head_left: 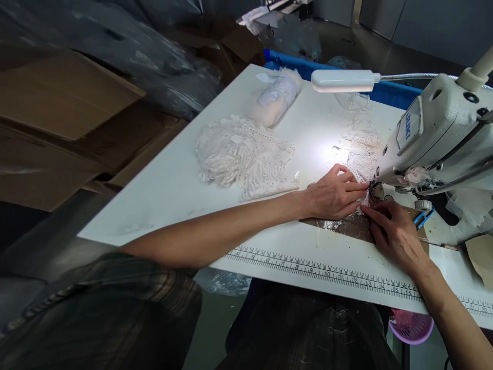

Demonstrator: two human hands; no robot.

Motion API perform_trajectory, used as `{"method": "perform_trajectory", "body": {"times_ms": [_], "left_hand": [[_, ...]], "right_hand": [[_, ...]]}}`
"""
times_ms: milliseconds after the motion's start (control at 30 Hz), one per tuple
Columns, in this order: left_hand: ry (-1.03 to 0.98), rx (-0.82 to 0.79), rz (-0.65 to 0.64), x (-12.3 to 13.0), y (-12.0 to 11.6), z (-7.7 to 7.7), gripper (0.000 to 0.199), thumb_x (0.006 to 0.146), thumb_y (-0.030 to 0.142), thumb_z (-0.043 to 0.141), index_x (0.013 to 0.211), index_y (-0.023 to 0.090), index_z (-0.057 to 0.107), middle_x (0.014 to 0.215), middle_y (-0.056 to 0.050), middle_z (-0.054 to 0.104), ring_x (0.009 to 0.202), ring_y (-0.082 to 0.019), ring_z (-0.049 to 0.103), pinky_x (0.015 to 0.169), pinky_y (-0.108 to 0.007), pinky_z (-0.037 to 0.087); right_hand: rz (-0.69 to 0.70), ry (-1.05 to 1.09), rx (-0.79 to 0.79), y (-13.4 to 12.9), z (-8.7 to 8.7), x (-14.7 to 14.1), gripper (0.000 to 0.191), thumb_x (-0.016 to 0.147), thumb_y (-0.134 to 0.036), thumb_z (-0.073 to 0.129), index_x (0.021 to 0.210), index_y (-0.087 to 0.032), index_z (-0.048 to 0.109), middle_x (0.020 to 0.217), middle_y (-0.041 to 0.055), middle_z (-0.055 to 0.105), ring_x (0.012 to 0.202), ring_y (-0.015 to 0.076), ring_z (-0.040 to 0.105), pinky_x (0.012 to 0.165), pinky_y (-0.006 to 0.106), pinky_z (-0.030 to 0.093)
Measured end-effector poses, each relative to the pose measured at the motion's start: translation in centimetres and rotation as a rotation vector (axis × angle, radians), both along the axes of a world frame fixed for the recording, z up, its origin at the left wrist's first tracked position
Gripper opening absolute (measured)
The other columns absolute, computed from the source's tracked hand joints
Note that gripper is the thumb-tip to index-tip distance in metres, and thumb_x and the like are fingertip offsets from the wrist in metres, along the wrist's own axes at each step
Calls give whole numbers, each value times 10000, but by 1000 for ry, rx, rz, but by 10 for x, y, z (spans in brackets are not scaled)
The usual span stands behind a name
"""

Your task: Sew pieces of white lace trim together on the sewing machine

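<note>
A strip of white lace (362, 146) runs across the table and under the needle area of the sewing machine (427, 121). My left hand (336, 194) lies flat on the lace just left of the needle, its fingers stretched toward the presser foot. Close in front of the needle, my right hand (396, 231) pinches the near edge of the lace between thumb and fingertips. The hands hide much of the lace at the needle. To the left, a loose pile of white lace (242, 154) rests on the table.
Behind the pile lies a wrapped pale bundle (279, 97). A white lamp (344, 81) hangs over the lace. Blue-handled snips (423, 218) lie right of my right hand. A ruler tape (327, 271) follows the table's front edge. Cardboard boxes (61, 97) stand at left.
</note>
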State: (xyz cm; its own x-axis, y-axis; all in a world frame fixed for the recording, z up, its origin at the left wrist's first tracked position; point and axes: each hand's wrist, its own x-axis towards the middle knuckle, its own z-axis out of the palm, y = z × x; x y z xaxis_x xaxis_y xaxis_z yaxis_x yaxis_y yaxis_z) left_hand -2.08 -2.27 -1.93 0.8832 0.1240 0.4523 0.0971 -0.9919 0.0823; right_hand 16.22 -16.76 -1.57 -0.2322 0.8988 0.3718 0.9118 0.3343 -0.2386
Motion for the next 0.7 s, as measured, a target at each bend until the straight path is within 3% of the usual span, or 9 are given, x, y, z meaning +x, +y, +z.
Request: {"method": "perform_trajectory", "body": {"times_ms": [233, 467, 700], "left_hand": [[-49, 25, -1, 1, 1, -4, 287, 995, 260, 405, 1132, 205, 651, 1257, -57, 686, 983, -212, 646, 980, -466, 397], [4, 4, 27, 0, 0, -5, 277, 980, 270, 452, 1171, 229, 648, 1289, -51, 667, 1034, -222, 629, 1038, -496, 381], [10, 76, 79, 1, -7, -1, 264, 977, 257, 460, 1123, 176, 665, 1241, -93, 667, 965, -213, 627, 1029, -465, 406]], "right_hand": [[6, 4, 34, 2, 2, 0, 321, 932, -186, 478, 1144, -201, 719, 1016, 116, 605, 829, 198, 593, 736, 379, 563], [-12, 49, 25, 4, 0, 2, 320, 927, -191, 486, 1136, -242, 722, 1005, 89, 599, 839, 191, 605, 735, 365, 557], [-18, 74, 45, 5, 0, 1, 317, 912, -153, 491, 1102, -223, 735, 984, 89, 600, 829, 188, 613, 716, 356, 556]]}}
